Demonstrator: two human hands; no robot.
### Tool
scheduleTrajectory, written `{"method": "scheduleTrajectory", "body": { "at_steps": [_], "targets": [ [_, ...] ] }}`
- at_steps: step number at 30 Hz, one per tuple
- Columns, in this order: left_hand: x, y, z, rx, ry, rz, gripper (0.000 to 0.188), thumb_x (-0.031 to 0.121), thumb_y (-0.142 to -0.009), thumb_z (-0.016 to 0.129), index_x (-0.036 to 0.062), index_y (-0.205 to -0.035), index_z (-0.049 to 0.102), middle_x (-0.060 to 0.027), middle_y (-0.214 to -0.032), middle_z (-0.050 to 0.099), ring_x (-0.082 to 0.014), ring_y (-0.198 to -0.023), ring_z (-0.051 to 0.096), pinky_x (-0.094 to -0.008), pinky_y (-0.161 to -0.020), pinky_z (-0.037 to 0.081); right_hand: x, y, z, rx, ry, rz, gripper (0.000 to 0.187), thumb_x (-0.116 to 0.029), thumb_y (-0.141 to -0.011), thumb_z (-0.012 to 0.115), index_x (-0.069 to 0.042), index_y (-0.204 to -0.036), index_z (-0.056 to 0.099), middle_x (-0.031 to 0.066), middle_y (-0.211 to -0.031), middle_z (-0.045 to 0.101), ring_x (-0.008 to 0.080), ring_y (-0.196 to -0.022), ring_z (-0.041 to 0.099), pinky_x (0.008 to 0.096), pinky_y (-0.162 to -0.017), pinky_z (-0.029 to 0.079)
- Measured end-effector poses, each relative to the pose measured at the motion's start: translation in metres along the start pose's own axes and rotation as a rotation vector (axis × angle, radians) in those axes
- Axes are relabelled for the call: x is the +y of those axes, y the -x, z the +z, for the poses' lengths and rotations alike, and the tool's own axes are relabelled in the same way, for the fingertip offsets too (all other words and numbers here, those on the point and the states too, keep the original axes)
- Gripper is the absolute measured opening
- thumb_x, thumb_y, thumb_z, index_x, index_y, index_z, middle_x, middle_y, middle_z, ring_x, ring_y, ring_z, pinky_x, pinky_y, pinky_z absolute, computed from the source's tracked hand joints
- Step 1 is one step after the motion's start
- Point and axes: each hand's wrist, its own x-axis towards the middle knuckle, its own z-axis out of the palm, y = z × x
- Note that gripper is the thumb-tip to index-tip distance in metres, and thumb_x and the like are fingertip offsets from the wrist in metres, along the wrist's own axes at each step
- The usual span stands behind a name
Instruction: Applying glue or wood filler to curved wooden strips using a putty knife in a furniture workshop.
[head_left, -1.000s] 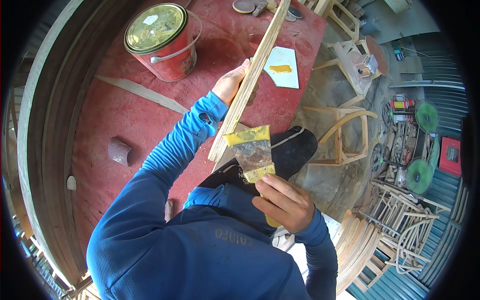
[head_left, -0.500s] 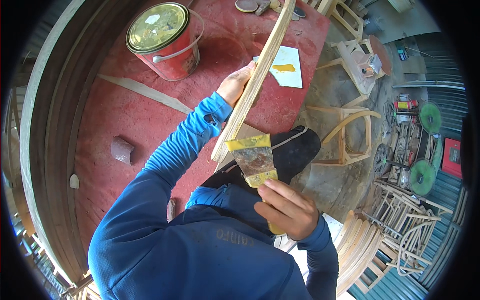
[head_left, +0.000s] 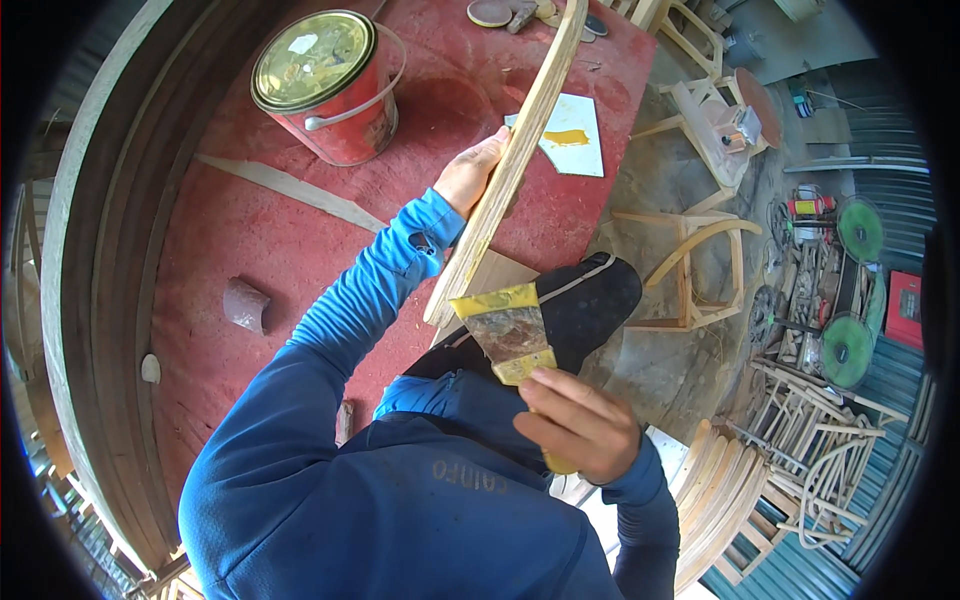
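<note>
A long, curved strip of light wood (head_left: 513, 170) slants across the red work surface, and my left hand (head_left: 472, 172) grips it from its left side near the middle. My left fingertips are hidden behind the wood. In my right hand (head_left: 588, 428) is a putty knife (head_left: 508, 335) with a yellow handle, its blade pointing up and away from me. Yellow filler coats the blade's wide edge, and brown stains mark the rest. The blade is just right of the strip's near end. Beyond the strip lies a white card (head_left: 576, 140) with a smear of yellow filler.
A red paint can (head_left: 352, 128) with a smeared lid stands at the far left. On the red surface (head_left: 300, 220) lie a curled sandpaper piece (head_left: 245, 304) and sanding discs (head_left: 489, 12). Unfinished chair frames (head_left: 685, 285) stand on the floor to the right.
The putty knife and my right hand have shifted slightly down, toward me. My left hand keeps its hold on the wood strip, which has barely moved.
</note>
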Motion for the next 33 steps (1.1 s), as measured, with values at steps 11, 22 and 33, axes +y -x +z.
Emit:
{"method": "scheduleTrajectory", "body": {
  "at_steps": [11, 22, 33],
  "targets": [
    [-0.006, -0.006, 0.0, 0.021, -0.023, -0.003, 0.041, 0.052, -0.102, 0.042, 0.0152, -0.093, 0.056, -0.0016, -0.064, 0.044, -0.0132, -0.05, 0.039, -0.0306, -0.045, 0.031, 0.016, -0.014, 0.004, -0.006, 0.116, 0.005, 0.018, -0.011, -0.084, 0.065, -0.003, -0.099, 0.07, 0.0167, -0.113, 0.067, 0.0323, -0.113, 0.063, 0.0395, -0.091, 0.057],
    [0.005, -0.002, 0.002, -0.059, 0.06, -0.035, 0.043, 0.056, -0.102, 0.038, 0.0172, -0.098, 0.057, -0.0019, -0.066, 0.043, -0.0147, -0.052, 0.038, -0.0304, -0.047, 0.031, 0.022, -0.006, 0.012, 0.171, 0.136, -0.068, 0.013, -0.007, -0.081, 0.072, -0.006, -0.094, 0.072, 0.013, -0.109, 0.069, 0.0312, -0.111, 0.065, 0.0376, -0.087, 0.06],
    [0.004, -0.005, -0.008, -0.199, 0.153, -0.016, 0.045, 0.058, -0.102, 0.037, 0.0169, -0.102, 0.057, -0.0038, -0.069, 0.046, -0.0158, -0.053, 0.04, -0.0308, -0.049, 0.034, 0.009, 0.013, 0.01, 0.079, 0.099, -0.026, 0.014, -0.008, -0.082, 0.071, -0.005, -0.095, 0.072, 0.0132, -0.112, 0.069, 0.0311, -0.115, 0.063, 0.0378, -0.09, 0.058]
  ]
}}
